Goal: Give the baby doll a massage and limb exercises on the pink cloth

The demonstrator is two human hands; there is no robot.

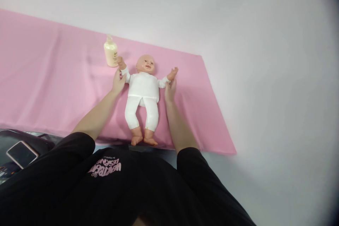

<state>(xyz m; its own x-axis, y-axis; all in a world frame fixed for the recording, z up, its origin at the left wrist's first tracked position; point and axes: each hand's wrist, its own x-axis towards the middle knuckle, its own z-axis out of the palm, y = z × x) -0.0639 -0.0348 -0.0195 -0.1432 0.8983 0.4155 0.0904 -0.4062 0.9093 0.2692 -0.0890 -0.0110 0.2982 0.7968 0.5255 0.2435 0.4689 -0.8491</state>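
Observation:
A baby doll [143,85] in a white top and white trousers lies on its back, its head away from me and its bare feet towards me. Its arms are spread out to the sides. My left hand [119,82] is closed on the doll's sleeved arm on the left, near the wrist. On the other side, my right hand [170,90] grips the opposite arm at the cuff, with the doll's small hand showing above my fingers. Just beyond my left hand stands a pump bottle [110,53] of pale yellow liquid.
Under the doll is a pink padded surface [66,77], which runs far to the left and ends at a slanted edge on the right. A phone [22,154] lies on a dark item at the lower left. Pale wall or floor surrounds the pink surface.

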